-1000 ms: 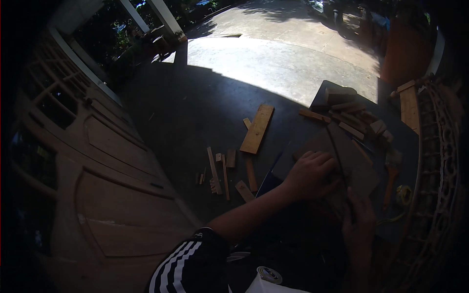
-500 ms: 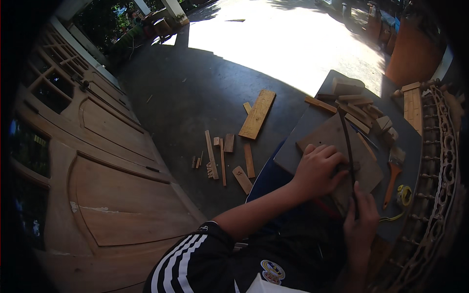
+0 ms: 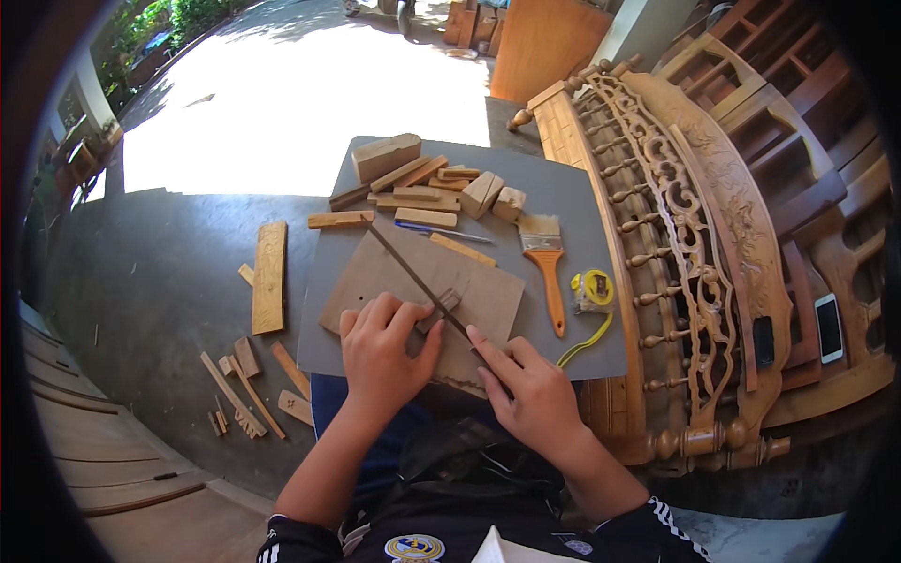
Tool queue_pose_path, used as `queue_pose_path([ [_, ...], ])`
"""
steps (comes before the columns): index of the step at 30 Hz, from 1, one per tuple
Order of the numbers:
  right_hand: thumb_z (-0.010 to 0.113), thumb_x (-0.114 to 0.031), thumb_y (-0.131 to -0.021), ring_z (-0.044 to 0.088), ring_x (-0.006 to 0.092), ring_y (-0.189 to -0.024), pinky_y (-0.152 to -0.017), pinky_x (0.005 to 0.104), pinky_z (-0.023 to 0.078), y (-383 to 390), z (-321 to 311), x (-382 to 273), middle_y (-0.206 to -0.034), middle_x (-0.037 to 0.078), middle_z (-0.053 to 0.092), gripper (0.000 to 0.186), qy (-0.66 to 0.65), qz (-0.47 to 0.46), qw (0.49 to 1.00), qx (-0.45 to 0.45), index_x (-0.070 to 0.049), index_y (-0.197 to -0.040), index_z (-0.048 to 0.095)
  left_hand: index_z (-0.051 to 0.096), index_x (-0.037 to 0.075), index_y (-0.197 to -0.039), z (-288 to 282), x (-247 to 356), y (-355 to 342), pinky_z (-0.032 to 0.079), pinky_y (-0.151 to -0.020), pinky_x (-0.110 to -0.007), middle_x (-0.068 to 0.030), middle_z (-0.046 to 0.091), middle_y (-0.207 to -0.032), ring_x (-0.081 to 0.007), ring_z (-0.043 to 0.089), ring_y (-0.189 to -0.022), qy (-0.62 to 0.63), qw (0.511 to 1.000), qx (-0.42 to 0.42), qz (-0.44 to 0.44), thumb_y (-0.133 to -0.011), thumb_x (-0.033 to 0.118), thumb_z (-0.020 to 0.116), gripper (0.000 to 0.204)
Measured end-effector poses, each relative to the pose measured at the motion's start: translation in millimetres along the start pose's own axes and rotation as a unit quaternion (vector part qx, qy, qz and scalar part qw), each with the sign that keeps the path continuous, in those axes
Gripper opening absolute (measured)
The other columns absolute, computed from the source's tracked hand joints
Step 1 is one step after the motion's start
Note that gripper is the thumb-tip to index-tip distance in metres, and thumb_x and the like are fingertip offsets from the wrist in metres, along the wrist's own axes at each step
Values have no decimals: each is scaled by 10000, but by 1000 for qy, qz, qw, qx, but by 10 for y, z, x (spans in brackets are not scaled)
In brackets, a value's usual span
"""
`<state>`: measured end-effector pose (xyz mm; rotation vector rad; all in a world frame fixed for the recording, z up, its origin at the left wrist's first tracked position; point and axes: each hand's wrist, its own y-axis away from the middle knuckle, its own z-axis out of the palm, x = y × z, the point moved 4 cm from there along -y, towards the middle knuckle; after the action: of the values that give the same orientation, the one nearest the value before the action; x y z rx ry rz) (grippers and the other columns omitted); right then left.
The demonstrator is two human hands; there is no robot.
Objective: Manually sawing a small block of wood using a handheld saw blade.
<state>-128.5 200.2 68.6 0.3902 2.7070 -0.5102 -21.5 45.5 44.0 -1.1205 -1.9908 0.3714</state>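
My right hand (image 3: 530, 389) is closed around the near end of a long, thin, dark file (image 3: 413, 272), which slants away to the far left over a wooden board (image 3: 375, 272). Under the file sits a small wood block (image 3: 449, 302). My left hand (image 3: 383, 352) rests on the board with bent fingers, its thumb and fingertips against that block. Part of the block is hidden by the file and my fingers. The board has a small dark hole on its left side and lies on a grey tabletop (image 3: 587, 342).
At the table's back lie several wood offcuts (image 3: 413, 192) and a blue pen (image 3: 441, 231). A paintbrush (image 3: 547, 281) and a yellow tape measure (image 3: 592, 289) are on the right. Wood pieces (image 3: 269, 277) lie on the floor at left; a carved wooden bench (image 3: 676, 225) stands at right.
My view has swung to the right, bringing the bench and phones more into sight. Both hands stay at the board, with the file still across it in my right hand.
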Motion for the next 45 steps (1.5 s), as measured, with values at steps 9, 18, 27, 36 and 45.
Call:
queue_pose_path([
  [9,717,-170,-957,704,319,-734,-632,402,570,22,98,31,-903,105,661,248,-3,7,995,100,-48,-1170,687,715,105,-919,-17,-12,2,389,-748,-385,-51,616,-841,-260,628,-789,3,1000,11,3,-789,178,831,188],
  [18,652,-170,-1004,709,338,-717,-605,419,570,-42,96,35,-859,147,693,212,-7,12,998,54,-37,-1167,678,712,103,-914,-33,-24,-16,394,-761,-390,-53,615,-853,-266,630,-808,-2,1000,12,-14,-805,204,835,193],
  [27,663,-151,-997,697,329,-671,-582,423,558,-11,88,56,-804,142,676,212,-19,-8,998,61,-48,-1182,677,716,91,-892,-14,11,-23,384,-754,-387,-58,612,-841,-262,629,-800,3,999,16,-27,-800,168,827,164],
  [36,710,-82,-948,681,285,-635,-565,382,549,361,-42,46,-773,114,660,265,2,-5,998,56,-30,-1207,699,729,84,-887,-39,11,10,381,-752,-383,-39,614,-841,-243,651,-807,24,998,-1,-50,-806,163,822,146],
  [45,749,-36,-906,668,254,-605,-548,357,533,628,-210,63,-785,102,673,292,-7,21,998,52,-7,-1195,712,765,75,-953,-79,4,-42,379,-703,-351,-29,644,-862,-217,624,-720,49,998,-12,-29,-824,145,814,155],
])
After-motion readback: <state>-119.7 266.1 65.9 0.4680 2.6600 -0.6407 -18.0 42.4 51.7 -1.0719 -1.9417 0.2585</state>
